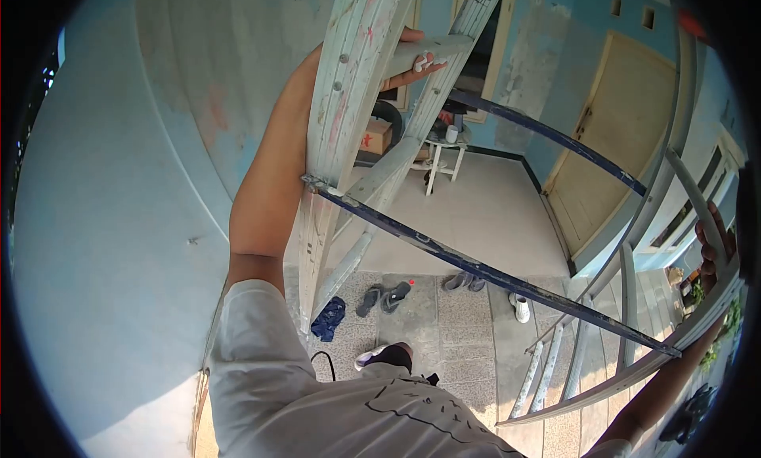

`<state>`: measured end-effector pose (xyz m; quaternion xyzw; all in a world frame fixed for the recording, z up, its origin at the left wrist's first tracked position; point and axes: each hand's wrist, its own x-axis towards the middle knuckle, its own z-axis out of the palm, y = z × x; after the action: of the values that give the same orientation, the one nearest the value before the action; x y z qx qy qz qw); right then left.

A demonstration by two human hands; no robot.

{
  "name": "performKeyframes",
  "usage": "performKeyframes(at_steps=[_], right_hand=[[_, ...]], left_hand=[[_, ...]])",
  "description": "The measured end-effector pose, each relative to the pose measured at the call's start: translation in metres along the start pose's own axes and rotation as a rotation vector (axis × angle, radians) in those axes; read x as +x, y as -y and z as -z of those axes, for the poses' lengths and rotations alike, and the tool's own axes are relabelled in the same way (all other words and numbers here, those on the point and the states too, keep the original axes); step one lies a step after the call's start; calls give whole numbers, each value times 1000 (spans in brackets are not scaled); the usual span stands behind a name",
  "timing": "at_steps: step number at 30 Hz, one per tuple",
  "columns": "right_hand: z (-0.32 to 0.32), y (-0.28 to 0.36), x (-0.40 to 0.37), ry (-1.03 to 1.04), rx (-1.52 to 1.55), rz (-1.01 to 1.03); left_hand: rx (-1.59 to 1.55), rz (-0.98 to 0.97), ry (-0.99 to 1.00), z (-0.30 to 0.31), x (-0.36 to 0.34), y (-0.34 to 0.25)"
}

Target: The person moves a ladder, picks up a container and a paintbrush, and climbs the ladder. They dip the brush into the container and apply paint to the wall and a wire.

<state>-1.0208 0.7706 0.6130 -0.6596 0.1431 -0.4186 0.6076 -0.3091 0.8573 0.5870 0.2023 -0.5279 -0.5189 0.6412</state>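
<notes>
A paint-spotted metal stepladder (349, 85) stands spread in front of me, with dark blue spreader bars (476, 272) joining its two sides. My left hand (408, 71) is closed round a rung on the near left section, and white marks show on its fingers. At the far right, my right hand (711, 244) is wrapped round a rung of the other section (626, 299). That hand is partly in shadow near the dark edge of the view.
A pale wall (119, 220) is close on the left. Behind the ladder are a small white table (448, 153) with a cup, a cardboard box (376, 135) and a cream door (614, 141). Sandals (384, 297), a white shoe (519, 307) and dark blue cloth (328, 319) lie on the floor.
</notes>
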Motion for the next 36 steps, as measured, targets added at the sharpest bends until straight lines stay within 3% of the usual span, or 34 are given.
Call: performKeyframes(at_steps=[4, 7, 8, 10, 11, 15, 19, 24, 28, 30, 36], right_hand=[[-18, -32, 102, 195, 88, -10], [-55, -48, 192, 210, 232, -287], [-67, -62, 215, 227, 235, -292], [-39, -97, 229, 263, 158, -116], [-42, -110, 263, 326, 203, -167], [-67, -159, 344, 347, 180, -98], [-99, -193, 435, 475, 215, -251], [-127, -263, 569, 754, 284, -187], [-199, -294, 646, 1048, 445, -330], [-215, -327, 712, 1177, 588, -458], [-327, -380, 759, 1013, 630, -156]], left_hand=[[132, -95, -124, 49, -29, -30], [-8, 3, -358, 77, -53, -58], [-4, -5, -374, 98, -59, -65], [170, -39, -418, 72, -67, -61], [166, -16, -557, 78, -73, -70], [103, -71, -645, 93, -101, -85], [167, -76, -710, 107, -127, -101], [274, -132, -938, 105, -150, -116], [364, -215, -1001, 111, -174, -124], [427, -273, -1195, 98, -169, -116], [552, -348, -1509, 77, -161, -100]])
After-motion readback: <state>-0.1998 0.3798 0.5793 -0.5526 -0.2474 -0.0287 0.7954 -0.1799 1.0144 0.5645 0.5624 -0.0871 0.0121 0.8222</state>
